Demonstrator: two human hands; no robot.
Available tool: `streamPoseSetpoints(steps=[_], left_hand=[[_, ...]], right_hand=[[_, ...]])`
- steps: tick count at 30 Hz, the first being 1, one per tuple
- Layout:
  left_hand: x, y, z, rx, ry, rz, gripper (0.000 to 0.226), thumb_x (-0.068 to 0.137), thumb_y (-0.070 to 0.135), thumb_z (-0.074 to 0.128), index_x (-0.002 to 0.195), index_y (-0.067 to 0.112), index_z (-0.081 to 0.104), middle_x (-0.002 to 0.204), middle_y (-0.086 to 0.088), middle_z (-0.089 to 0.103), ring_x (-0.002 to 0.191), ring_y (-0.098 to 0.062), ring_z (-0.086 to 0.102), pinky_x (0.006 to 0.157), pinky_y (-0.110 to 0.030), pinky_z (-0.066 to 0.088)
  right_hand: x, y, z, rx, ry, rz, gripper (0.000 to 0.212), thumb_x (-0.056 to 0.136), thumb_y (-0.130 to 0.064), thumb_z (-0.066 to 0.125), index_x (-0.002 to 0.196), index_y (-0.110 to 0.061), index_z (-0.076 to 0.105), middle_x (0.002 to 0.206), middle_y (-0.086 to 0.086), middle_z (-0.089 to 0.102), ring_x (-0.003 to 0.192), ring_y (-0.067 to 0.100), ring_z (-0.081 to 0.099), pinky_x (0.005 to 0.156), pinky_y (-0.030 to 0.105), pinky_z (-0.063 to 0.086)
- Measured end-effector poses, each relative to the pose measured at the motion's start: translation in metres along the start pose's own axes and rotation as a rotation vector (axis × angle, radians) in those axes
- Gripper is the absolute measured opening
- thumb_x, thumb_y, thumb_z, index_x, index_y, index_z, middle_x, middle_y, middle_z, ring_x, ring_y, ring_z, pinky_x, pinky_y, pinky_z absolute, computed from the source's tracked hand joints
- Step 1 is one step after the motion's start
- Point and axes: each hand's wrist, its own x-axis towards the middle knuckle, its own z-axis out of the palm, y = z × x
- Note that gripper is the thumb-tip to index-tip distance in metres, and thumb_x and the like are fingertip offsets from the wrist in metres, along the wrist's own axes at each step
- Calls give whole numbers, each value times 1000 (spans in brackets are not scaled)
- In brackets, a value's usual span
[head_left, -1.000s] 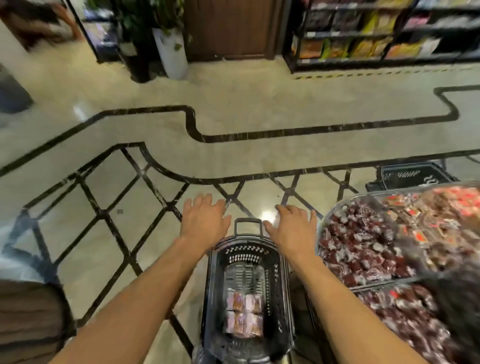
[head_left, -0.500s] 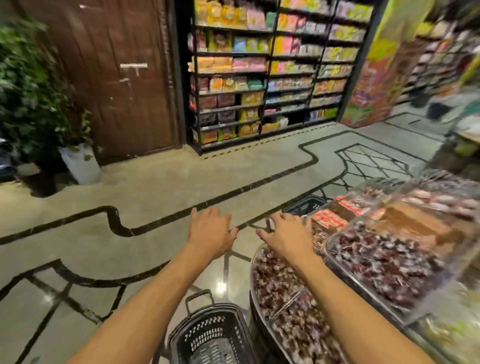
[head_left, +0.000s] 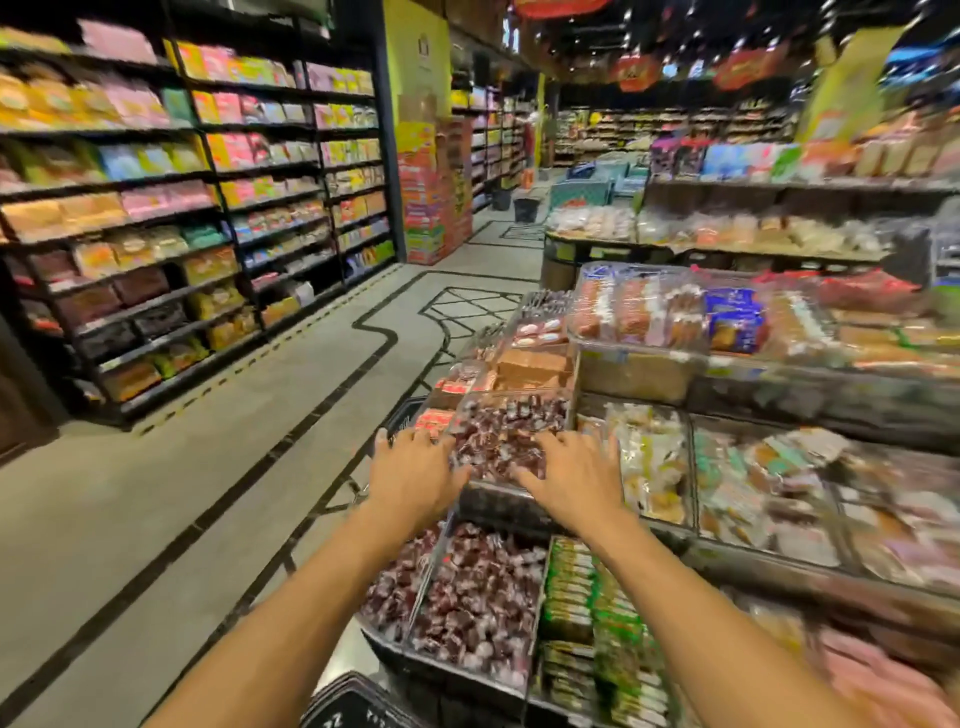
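Head view, dark-red wrapped candies (head_left: 511, 426), clear bin (head_left: 491, 496)

Open from above: bin of dark-red wrapped candies (head_left: 511, 434), directly under left hand (head_left: 415, 475) at its left edge and right hand (head_left: 576, 480) at its right. Bounded right by bin of pale wrapped sweets (head_left: 652, 457), beyond by clear tub of packaged cakes (head_left: 649, 317) standing higher past the far rim. Nearer: second candy bin (head_left: 467, 592), flanked right by stacked green packets (head_left: 571, 597). Left: wide aisle floor (head_left: 208, 467), then stocked shelving (head_left: 156, 234). Bottom edge: black basket (head_left: 353, 709).
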Motion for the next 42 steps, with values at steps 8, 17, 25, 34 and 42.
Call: streamPoseSetpoints(steps=[8,17,25,34,42], left_hand=[[4,157,-38,36,81,227,58,102,65,35,140,27,55,138,-9,61,134,-31,51,120,-57,27],[-11,341,-43,-4,132,387,54,101,64,34,136,29,56,135,-6,63,131,-32,53,116,-55,31],[-16,469,-20,-39,39,516,58,102,64,33,149,33,46,144,-6,58,136,-31,50,116,-51,31],[34,553,13,-86,-54,585,58,104,60,35,151,29,44,150,-5,53,139,-32,48,121,-55,27],[111,595,49,-88,-123,591,58,105,61,35,149,25,45,146,-6,56,137,-30,49,117,-53,34]], right_hand=[[-59,149,-45,11,84,211,71,91,-77,45,146,-33,52,141,-1,59,139,27,47,122,64,17],[-135,317,-71,9,141,351,68,91,-77,44,146,-38,51,145,-4,56,140,24,45,122,58,18],[-189,428,-72,-2,118,497,69,94,-75,44,149,-33,49,150,-3,53,142,25,44,123,55,18],[-184,513,-42,-5,36,595,62,99,-65,51,148,-27,50,144,-2,58,137,23,51,122,48,29],[-124,568,-15,40,-19,618,62,102,-56,51,153,-22,45,145,-1,58,134,24,53,112,40,41]])
